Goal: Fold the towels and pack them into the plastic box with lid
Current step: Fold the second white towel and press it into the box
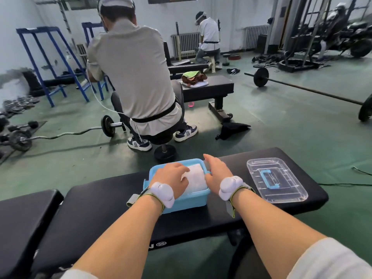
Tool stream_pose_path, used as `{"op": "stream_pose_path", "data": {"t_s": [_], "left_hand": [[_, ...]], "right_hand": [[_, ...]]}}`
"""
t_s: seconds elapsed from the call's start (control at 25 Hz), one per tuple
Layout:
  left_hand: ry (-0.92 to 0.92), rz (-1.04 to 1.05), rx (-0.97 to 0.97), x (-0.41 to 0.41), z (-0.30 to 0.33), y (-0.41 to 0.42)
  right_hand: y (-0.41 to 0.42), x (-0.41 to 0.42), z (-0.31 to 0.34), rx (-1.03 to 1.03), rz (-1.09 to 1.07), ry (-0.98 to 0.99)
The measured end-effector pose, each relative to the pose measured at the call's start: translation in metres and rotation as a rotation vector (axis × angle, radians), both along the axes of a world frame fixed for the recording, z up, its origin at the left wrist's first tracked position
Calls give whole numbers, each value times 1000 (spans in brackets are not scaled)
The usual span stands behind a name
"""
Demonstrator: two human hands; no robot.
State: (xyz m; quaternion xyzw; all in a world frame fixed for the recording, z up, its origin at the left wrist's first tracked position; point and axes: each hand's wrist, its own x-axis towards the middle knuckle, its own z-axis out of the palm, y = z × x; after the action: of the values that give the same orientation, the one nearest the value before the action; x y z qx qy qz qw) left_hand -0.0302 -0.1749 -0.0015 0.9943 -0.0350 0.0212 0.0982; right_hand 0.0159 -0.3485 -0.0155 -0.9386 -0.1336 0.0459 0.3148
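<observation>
A black padded gym bench [100, 200] carries a light-blue plastic box [155, 170] holding a folded white towel [196, 176]; the clear lid with a blue handle [276, 180] lies to its right. The left hand [171, 175] presses flat-fingered on the towel; the right hand [216, 170] rests open on the box's rim.

Green gym floor [281, 125], white walls [12, 37], radiators [186, 44].

Black padded weight bench [100, 200] across foreground, on green floor [281, 121]. Directly on pad: blue plastic box [187, 200] near middle, white folded towel [196, 178] inside. Clear lid [276, 179] with blue handle lying flat on pad, right of box, apart from it. Second black pad [22, 218] adjoining at left.
</observation>
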Motion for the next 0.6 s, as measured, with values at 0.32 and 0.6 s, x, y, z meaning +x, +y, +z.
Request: {"op": "stream_pose_path", "data": {"t_s": [0.32,0.6], "left_hand": [[193,-64,-7,4,-21,-28],[196,-57,-104,3,-22,-30]], "right_hand": [[-106,-8,-39,-491,-362,99],[-111,-27,-36,-678,-290,254]]}}
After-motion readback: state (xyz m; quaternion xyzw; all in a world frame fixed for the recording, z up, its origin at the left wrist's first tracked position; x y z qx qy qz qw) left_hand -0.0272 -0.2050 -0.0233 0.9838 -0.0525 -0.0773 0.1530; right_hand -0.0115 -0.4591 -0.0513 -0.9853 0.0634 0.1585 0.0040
